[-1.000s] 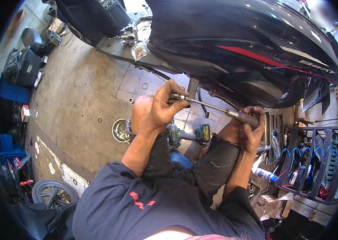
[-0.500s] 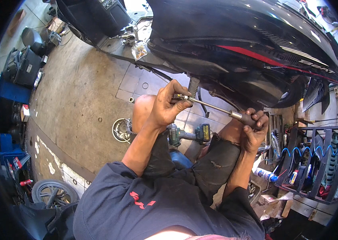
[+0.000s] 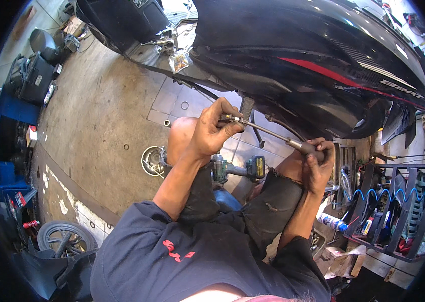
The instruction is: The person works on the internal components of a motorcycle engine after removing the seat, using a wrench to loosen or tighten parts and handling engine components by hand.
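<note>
A screwdriver (image 3: pixel 268 132) with a bare metal shaft and a dark handle lies across between my two hands. My right hand (image 3: pixel 319 163) is closed around its handle, over my right thigh. At the other end, the thumb and fingers of my left hand (image 3: pixel 211 130) pinch a small metal part (image 3: pixel 229 118) with a yellowish tint, at the shaft's tip; its exact kind is too small to make out. Just beyond my hands stands a black scooter (image 3: pixel 283 75) with a red stripe. A cordless impact driver (image 3: pixel 230 169) lies below them, between my knees.
A small round pan (image 3: pixel 145 164) with parts inside sits beside my left knee. A metal ring (image 3: pixel 184 105) lies on the tiles. On the right is a black rack (image 3: pixel 366 199) of tools, with a spray can (image 3: pixel 332 221) near it. A wheel (image 3: pixel 55 230) lies lower left.
Both hands keep their hold on the screwdriver and the small part, nearly in place. The fingers of my right hand have shifted slightly on the handle. The whole view has moved a little.
</note>
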`<state>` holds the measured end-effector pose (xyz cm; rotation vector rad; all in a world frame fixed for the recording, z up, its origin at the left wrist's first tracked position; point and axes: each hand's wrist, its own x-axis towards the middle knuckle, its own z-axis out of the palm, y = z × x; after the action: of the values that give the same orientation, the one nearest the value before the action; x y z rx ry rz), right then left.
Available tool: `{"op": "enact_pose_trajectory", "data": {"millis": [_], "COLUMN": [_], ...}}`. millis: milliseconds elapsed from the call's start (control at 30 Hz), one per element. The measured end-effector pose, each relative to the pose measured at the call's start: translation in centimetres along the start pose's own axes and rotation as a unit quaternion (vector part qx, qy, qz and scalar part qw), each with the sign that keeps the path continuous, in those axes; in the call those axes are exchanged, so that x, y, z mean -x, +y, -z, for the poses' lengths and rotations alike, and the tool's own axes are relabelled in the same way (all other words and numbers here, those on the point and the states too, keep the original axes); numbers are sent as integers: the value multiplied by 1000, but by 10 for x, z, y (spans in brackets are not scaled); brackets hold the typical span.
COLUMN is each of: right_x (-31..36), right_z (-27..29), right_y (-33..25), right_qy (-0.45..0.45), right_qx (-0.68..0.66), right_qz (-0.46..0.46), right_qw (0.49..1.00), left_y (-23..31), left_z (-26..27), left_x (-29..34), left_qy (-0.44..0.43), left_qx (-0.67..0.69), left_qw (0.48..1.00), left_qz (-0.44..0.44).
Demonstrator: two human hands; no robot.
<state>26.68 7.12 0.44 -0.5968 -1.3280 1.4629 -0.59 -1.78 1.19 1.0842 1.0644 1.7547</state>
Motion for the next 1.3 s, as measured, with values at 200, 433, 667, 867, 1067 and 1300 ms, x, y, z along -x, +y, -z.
{"op": "enact_pose_trajectory", "data": {"millis": [200,433,667,867,1067,1300], "right_x": [0,-4,-2,0,-2,-3], "right_z": [-1,-5,-1,5,-4,-1], "right_y": [1,-1,-7,0,-3,-6], "right_qy": [6,-29,40,37,32,-20], "right_qx": [-124,-136,-105,-32,-38,-16], "right_qz": [13,-21,-62,-32,-12,-84], "right_qw": [992,990,992,998,999,996], "left_y": [-2,-8,-7,-7,-7,1], "left_z": [2,0,-3,2,3,3], "left_x": [1,0,-2,-4,-2,-1], "left_qy": [-15,-9,-8,1,6,34], "left_qx": [-20,-36,-15,-21,-28,35], "left_qw": [999,999,999,999,999,998], "left_qz": [-46,-38,-36,-38,-45,-36]}}
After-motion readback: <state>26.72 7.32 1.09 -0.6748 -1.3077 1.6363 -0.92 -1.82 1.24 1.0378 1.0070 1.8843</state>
